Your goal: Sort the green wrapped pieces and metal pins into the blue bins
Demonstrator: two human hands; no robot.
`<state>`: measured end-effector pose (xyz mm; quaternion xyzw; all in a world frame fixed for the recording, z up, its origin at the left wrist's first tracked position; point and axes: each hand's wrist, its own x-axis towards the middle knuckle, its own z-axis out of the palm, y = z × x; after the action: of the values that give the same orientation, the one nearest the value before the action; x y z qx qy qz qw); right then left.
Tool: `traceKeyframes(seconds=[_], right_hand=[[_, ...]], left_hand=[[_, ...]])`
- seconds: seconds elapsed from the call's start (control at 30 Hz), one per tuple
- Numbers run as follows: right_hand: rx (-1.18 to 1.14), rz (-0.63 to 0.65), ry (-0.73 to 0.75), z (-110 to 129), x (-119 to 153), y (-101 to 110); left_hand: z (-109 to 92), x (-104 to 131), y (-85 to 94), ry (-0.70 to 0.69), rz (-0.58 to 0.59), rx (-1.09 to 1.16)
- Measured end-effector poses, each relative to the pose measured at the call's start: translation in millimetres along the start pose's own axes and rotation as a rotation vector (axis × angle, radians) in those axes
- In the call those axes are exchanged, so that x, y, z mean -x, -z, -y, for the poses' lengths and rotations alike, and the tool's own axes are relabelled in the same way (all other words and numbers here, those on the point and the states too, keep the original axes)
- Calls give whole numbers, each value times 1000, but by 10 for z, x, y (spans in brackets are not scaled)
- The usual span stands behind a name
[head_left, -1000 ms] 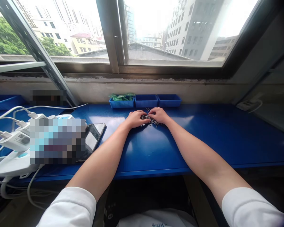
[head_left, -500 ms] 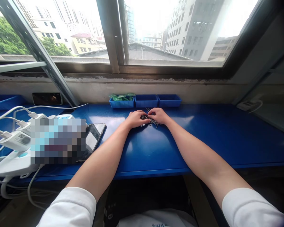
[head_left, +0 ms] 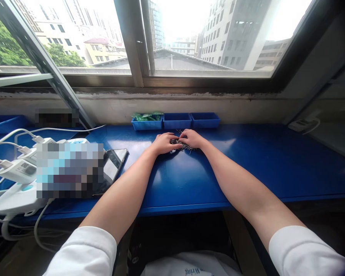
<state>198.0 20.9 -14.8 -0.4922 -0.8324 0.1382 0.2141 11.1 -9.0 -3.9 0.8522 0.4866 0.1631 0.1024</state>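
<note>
A pile of small dark, thin metal pieces (head_left: 186,147) lies on the blue table (head_left: 178,188), between and partly under my two hands. My left hand (head_left: 166,143) rests at the pile's left side, its fingers curved over the pieces. From the right, my right hand (head_left: 192,138) reaches onto the pile with bent fingers, its fingertips close to those of my left hand. Whether either hand pinches a piece is too small to tell. Just behind the hands stand a blue bin with green packets (head_left: 147,122), a middle blue bin (head_left: 177,121) and a right blue bin (head_left: 205,120).
On the left, a white power strip (head_left: 20,197) carries several chargers and cables, beside a phone (head_left: 115,163) and a blurred patch. A metal shelf post (head_left: 60,90) slants up at the left. Behind the table are a wall and a window.
The whole view has shifted slightly. My right hand's fingers have moved a little at the pile; my left hand stays in nearly the same place.
</note>
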Motion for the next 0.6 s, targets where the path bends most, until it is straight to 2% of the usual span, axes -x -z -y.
traceKeyframes(seconds=[0.6], right_hand=[[-32,-48,-9,21,66,56]], left_hand=[[13,-7,-8,-8,-13,9]])
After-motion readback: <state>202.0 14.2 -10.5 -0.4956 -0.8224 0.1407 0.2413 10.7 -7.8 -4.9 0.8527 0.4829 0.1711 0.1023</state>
